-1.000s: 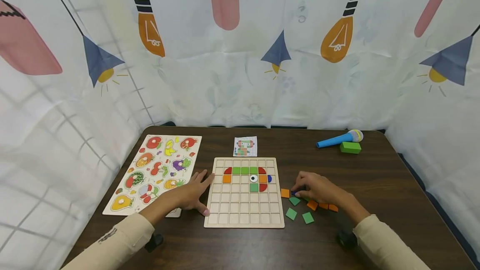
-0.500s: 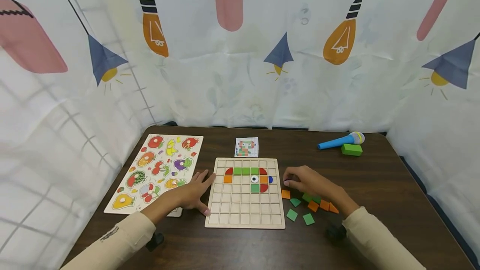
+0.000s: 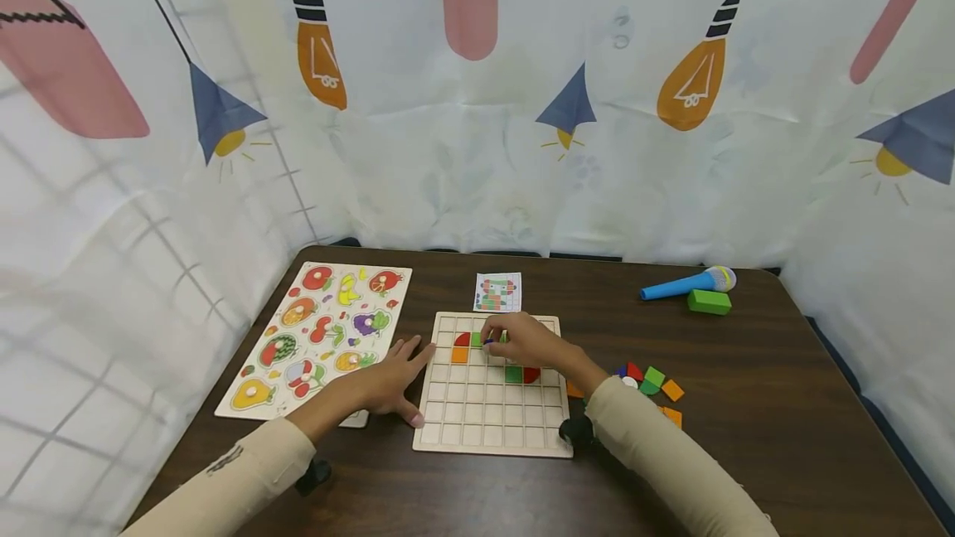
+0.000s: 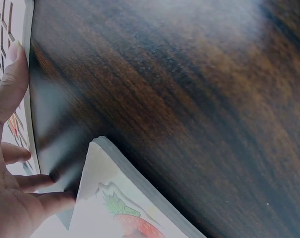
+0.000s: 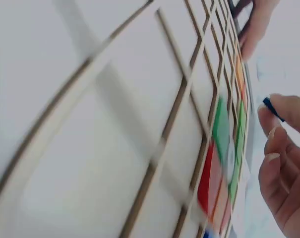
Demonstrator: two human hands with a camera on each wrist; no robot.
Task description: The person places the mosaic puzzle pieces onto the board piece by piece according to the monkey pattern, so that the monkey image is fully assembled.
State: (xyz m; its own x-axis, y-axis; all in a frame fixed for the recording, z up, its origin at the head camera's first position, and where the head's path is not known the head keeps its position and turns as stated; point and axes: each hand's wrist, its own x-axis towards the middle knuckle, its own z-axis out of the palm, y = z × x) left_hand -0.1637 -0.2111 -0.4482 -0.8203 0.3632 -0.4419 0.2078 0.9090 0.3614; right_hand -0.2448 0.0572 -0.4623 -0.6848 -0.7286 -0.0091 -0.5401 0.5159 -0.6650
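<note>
One small flat dark-blue piece (image 5: pixel 272 108) is pinched at the fingertips of the right hand (image 3: pixel 525 342) over one pale wooden grid board (image 3: pixel 491 436); left hand (image 3: pixel 391 379), fingers spread, holding nothing, touches the board's edge. Right wrist view shows the piece edge-on; head view mostly hides it but alone shows one blue toy microphone (image 3: pixel 675 285) and one green rectangular block (image 3: pixel 709 302) beyond the right hand.

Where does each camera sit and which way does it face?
Head: on head, facing forward and down over the table; left hand and right hand show.
Left wrist: on that wrist, facing the fruit board and table; left hand shows.
Right wrist: on that wrist, facing across the grid board; both hands show.
Shared: head and right wrist both show the blue piece.
</note>
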